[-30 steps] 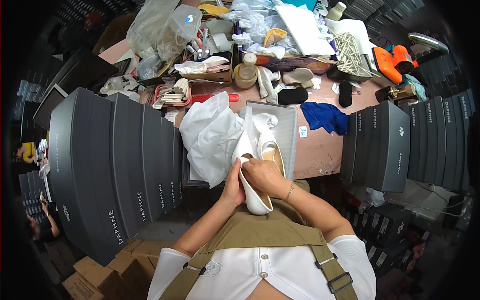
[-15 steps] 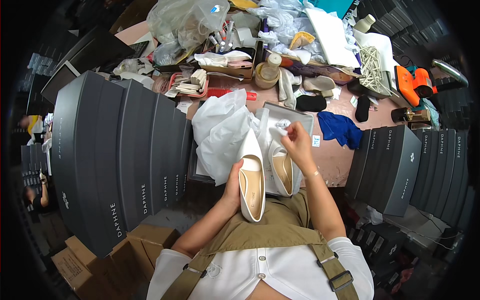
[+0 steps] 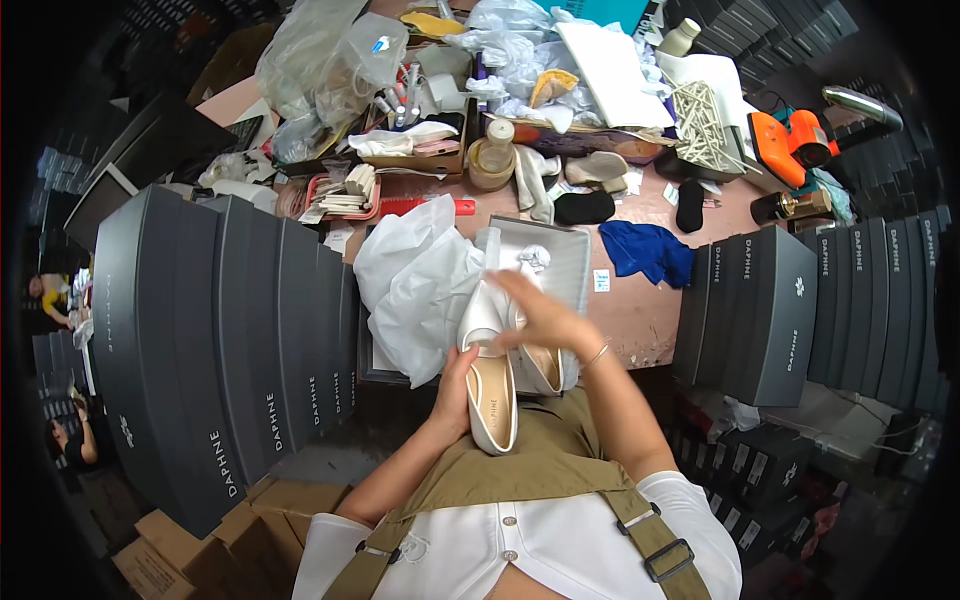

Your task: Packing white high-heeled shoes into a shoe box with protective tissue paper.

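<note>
My left hand (image 3: 455,395) grips a white pointed pump (image 3: 491,410) by its side, sole down and toe away from me. Over the front of that shoe, my right hand (image 3: 545,322) is blurred, its fingers apart and stretched across the toe and opening. I see nothing held in it. The other white pump (image 3: 545,365) lies just right of the first, in the open grey shoebox (image 3: 572,262), partly covered by my right hand. White tissue paper (image 3: 415,285) spills over the box's left side. A crumpled white paper wad (image 3: 534,259) rests at the box's far end.
Dark shoeboxes stand in rows at left (image 3: 170,350) and right (image 3: 775,320). Beyond the box are a blue cloth (image 3: 648,253), a glue jar (image 3: 493,160), a tray of white sticks (image 3: 703,125) and an orange tool (image 3: 790,148). Cardboard cartons (image 3: 240,530) sit lower left.
My right hand has moved left from above the second pump to the toe of the held one, its fingers spreading from a pinch. The whole view has shifted slightly.
</note>
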The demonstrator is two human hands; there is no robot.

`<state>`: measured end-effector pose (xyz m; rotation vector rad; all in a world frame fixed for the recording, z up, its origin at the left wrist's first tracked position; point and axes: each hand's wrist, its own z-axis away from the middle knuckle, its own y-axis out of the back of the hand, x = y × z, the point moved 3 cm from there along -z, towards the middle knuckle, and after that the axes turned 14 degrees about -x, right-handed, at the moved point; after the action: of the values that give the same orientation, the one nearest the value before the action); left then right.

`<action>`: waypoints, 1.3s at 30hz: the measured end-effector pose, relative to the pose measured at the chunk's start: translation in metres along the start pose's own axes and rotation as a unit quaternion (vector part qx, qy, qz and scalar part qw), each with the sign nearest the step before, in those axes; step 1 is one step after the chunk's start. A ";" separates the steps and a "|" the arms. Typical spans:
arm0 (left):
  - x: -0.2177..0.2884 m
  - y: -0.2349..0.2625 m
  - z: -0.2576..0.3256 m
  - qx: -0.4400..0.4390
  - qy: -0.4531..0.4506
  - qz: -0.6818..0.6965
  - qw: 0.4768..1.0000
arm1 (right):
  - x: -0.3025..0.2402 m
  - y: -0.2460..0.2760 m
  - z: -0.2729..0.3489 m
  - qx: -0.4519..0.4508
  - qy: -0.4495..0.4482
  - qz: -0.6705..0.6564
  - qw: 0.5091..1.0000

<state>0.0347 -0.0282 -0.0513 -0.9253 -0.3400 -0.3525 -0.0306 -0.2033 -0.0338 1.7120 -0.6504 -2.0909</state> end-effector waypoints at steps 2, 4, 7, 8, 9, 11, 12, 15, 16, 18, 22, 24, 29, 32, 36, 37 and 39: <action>0.006 -0.001 0.003 0.007 -0.007 -0.003 1.000 | 0.065 0.019 -0.007 0.056 -0.181 0.072 0.979; 0.007 -0.001 0.003 -0.003 -0.005 0.000 1.000 | 0.124 0.014 -0.022 0.038 -0.304 0.162 0.938; 0.008 0.010 -0.001 0.006 -0.006 0.035 0.999 | 0.154 -0.003 -0.027 0.094 -0.300 0.215 0.925; 0.007 0.016 0.000 0.014 -0.008 0.053 0.998 | 0.130 0.002 -0.026 0.120 -0.274 0.229 0.926; 0.007 0.019 0.001 0.022 -0.009 0.069 0.997 | 0.107 0.007 -0.023 0.136 -0.231 0.140 0.953; 0.010 0.016 0.001 0.026 -0.044 0.056 0.997 | 0.055 0.027 -0.003 0.166 -0.155 -0.035 0.973; 0.008 0.018 -0.002 0.028 -0.049 0.055 0.997 | 0.028 0.023 0.007 0.096 -0.126 -0.129 0.979; -0.004 0.025 -0.012 -0.015 -0.049 0.089 0.995 | -0.053 -0.010 0.026 -0.057 -0.058 -0.156 0.984; -0.003 0.014 -0.010 -0.023 -0.064 0.061 0.996 | -0.061 -0.021 0.029 -0.007 -0.046 -0.064 0.997; -0.005 -0.003 -0.002 -0.037 -0.082 -0.013 0.996 | -0.061 -0.038 0.028 0.057 -0.063 0.049 0.995; -0.003 -0.010 0.003 -0.053 -0.081 -0.036 0.995 | -0.072 -0.042 0.035 0.121 -0.069 0.192 0.971; 0.001 -0.016 0.005 -0.088 -0.076 -0.045 0.992 | -0.076 -0.033 0.038 0.181 -0.085 0.144 0.969; 0.012 -0.039 0.009 -0.189 -0.075 -0.059 0.977 | -0.079 -0.014 0.049 0.251 -0.041 -0.008 0.967; 0.020 -0.051 0.011 -0.202 -0.114 -0.097 0.968 | -0.080 -0.003 0.046 0.287 -0.033 0.049 0.956; 0.034 -0.056 0.012 -0.221 -0.149 -0.133 0.955 | -0.086 0.009 0.038 0.311 -0.027 0.048 0.949; 0.038 -0.056 0.011 -0.229 -0.163 -0.146 0.949 | -0.092 0.013 0.037 0.306 -0.020 0.037 0.951; 0.044 -0.056 0.007 -0.239 -0.152 -0.108 0.953 | -0.102 0.022 0.036 0.295 -0.008 0.015 0.955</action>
<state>0.0483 -0.0598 0.0111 -1.4294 -0.6605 -0.5081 -0.0453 -0.1620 0.0670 1.9531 -1.4061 -2.0106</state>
